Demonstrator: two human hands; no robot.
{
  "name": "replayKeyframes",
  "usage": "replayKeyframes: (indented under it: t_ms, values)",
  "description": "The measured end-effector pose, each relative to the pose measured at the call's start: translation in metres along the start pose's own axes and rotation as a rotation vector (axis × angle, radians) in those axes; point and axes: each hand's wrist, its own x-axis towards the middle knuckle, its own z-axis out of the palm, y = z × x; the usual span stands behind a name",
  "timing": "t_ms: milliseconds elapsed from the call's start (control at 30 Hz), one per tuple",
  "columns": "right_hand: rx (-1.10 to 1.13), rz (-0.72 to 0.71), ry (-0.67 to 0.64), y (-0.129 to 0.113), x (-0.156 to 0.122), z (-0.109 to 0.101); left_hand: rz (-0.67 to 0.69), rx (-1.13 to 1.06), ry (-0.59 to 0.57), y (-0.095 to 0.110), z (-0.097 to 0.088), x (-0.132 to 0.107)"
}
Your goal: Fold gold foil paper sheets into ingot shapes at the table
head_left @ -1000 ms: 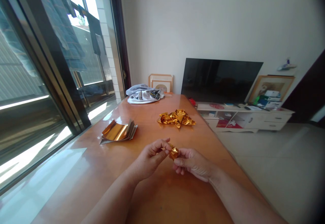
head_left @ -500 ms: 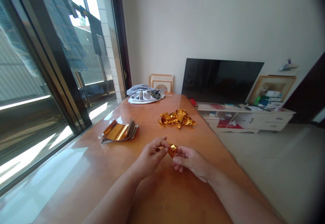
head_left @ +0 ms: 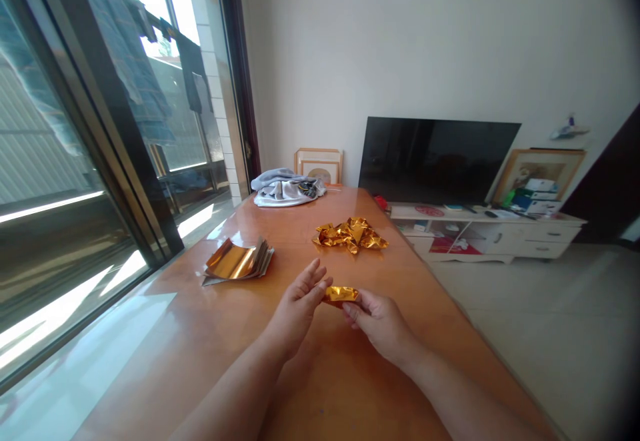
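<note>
As we sweep in from the left, a tall glass door (head_left: pixel 65 121) runs down that edge of the frame, with clothes (head_left: pixel 135 61) hanging on a line beyond it. On the orange wooden table (head_left: pixel 170 354), left of centre, sits the foil stack (head_left: pixel 233 261), a thick pile of gold-faced sheets with the top one curling up, and by the look of it plenty of sheets are left to work through. Now to the action, low and centre: the left hand (head_left: pixel 296 304) is open, its fingers (head_left: pixel 313 280) spread and pointing up and away, just beside the foil and not touching it. Far back at the top of the table, a grey cloth bundle (head_left: pixel 287 189) lies in front of some picture frames (head_left: pixel 319 164). Right at the middle of things is the foil strip (head_left: pixel 343 294), a narrow folded gold band held up over the table. The right hand (head_left: pixel 383 328) has it, closed in a pinch at the strip's right end, with the thumb (head_left: pixel 351 316) pressing in. Beyond it, the foil heap (head_left: pixel 351 235) sits mid-table, a loose pile of crinkled gold pieces, which looks like the share already handled. Off to the right, a dark TV (head_left: pixel 439 160) stands behind the table, above a white cabinet (head_left: pixel 487 238).
</note>
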Motion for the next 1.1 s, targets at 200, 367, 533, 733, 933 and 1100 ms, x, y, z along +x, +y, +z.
replayKeyframes:
  t_ms: [200, 367, 533, 733, 933, 1100]
  values:
    - [-0.075, -0.072, 0.052, 0.002, 0.0, 0.001, -0.184, -0.164, 0.018, -0.004, 0.002, -0.003]
    - [-0.155, -0.125, 0.036, -0.002, -0.001, 0.003, -0.242, -0.207, -0.036, -0.009, 0.002, -0.001]
    - [-0.201, -0.146, 0.016, -0.001, -0.001, 0.003, -0.246, -0.186, -0.106, -0.012, -0.003, 0.003]
    - [-0.225, -0.176, -0.006, -0.001, -0.003, 0.002, -0.239, -0.145, -0.146, -0.012, -0.007, 0.005]
    - [-0.199, -0.174, 0.011, 0.0, -0.002, 0.001, -0.255, -0.198, -0.133, -0.007, -0.003, 0.003]
    - [-0.177, -0.157, 0.024, -0.003, -0.002, 0.0, -0.26, -0.239, -0.076, -0.004, 0.0, 0.003]
